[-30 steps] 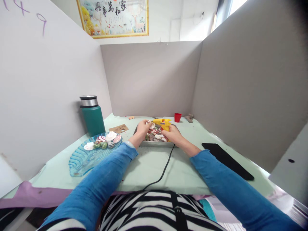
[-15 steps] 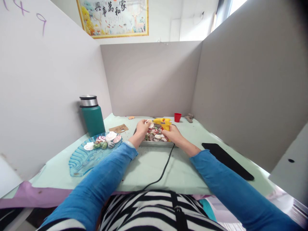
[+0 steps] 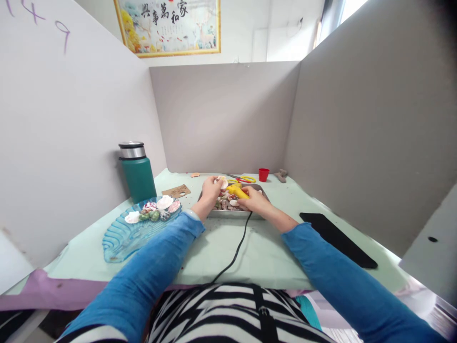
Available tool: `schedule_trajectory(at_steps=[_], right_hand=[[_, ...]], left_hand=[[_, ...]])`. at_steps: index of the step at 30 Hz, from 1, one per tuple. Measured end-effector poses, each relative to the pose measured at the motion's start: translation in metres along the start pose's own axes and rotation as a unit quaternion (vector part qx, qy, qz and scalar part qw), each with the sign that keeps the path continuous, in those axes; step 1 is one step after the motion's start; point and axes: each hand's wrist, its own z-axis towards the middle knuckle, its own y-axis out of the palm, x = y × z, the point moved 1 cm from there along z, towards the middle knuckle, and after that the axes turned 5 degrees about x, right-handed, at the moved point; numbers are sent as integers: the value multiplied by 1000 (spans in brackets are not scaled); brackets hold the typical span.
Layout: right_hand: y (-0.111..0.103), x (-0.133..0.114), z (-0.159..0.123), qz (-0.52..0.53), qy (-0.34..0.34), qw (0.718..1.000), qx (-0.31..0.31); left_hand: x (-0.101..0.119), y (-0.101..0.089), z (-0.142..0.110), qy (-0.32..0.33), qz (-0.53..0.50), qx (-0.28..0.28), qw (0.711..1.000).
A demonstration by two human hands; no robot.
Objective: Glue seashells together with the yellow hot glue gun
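Between the fingertips of my left hand (image 3: 211, 189) is a white seashell (image 3: 223, 182), held above the left part of a metal tray (image 3: 235, 214). My right hand (image 3: 257, 201) is wrapped round a yellow glue gun (image 3: 236, 191), tilted with its front toward the left and low over the tray. A black cord (image 3: 240, 247) runs from the glue gun down to the table's front edge. Several shells and stones (image 3: 226, 204) fill the tray, partly covered by my hands. The glue gun's nozzle tip is hard to make out.
To the left, a blue glass dish (image 3: 121, 240) bears several shells beside a green bottle (image 3: 137, 178). Cardboard (image 3: 176, 191) lies behind it. Scissors (image 3: 246, 179), a red cup (image 3: 263, 175) and a grey-brown piece (image 3: 281, 176) are at the back. A black flat pad (image 3: 337, 239) lies right.
My right hand has turned the glue gun down and away from the shell, uncovering the scissors behind. The cord has shifted left. My left hand keeps the shell in nearly the same place.
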Motion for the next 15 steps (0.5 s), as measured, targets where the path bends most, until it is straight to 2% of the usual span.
schedule_trajectory(at_steps=[6, 10, 12, 15], right_hand=[[-1, 0, -1, -79, -40, 996, -34], [-2, 1, 0, -136, -72, 988, 12], [-4, 2, 0, -119, -82, 989, 30], [-6, 2, 1, -26, -75, 995, 65]], left_hand=[[5, -1, -5, 1, 9, -7, 1000], [4, 0, -4, 27, -5, -28, 999], [1, 2, -2, 34, -15, -50, 998], [-1, 5, -2, 38, -14, -99, 994]])
